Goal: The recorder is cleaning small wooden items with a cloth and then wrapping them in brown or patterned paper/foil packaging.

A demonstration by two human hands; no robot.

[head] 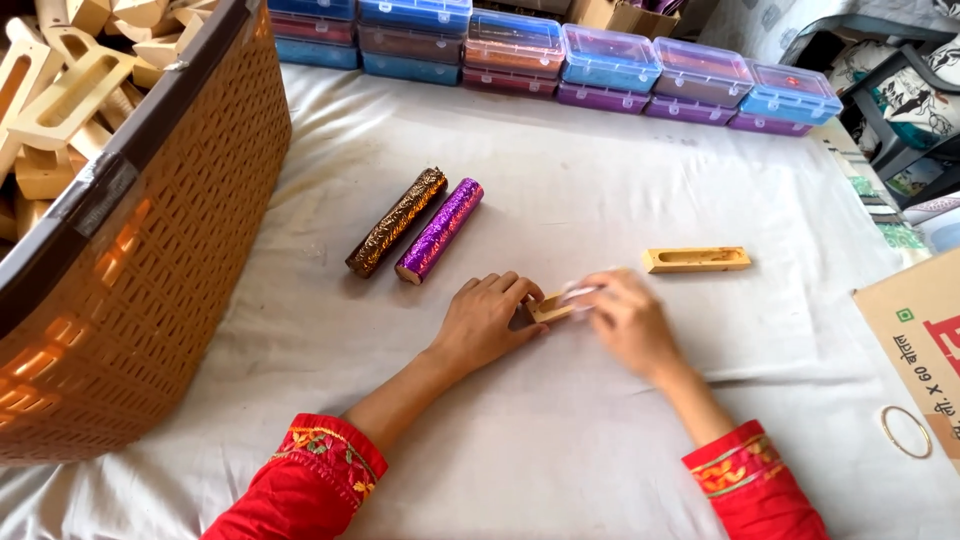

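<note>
My left hand [487, 322] lies palm down on the white cloth and presses on a small wooden block [550, 308]. My right hand [626, 318] pinches a pale, blurred strip [580, 292] right at the block's far end. Most of the block is hidden between the two hands. A second wooden piece with a long slot [696, 260] rests just beyond my right hand. To the left lie a purple glitter roll [439, 231] and a brown-gold foil roll [397, 222], side by side. Both sleeves are red with embroidered cuffs.
A large brown woven basket [150, 260] full of slotted wooden pieces stands at the left. Stacked coloured plastic boxes [610, 60] line the far edge. A cardboard box [920, 330] with a thin ring [906, 431] on it sits at the right.
</note>
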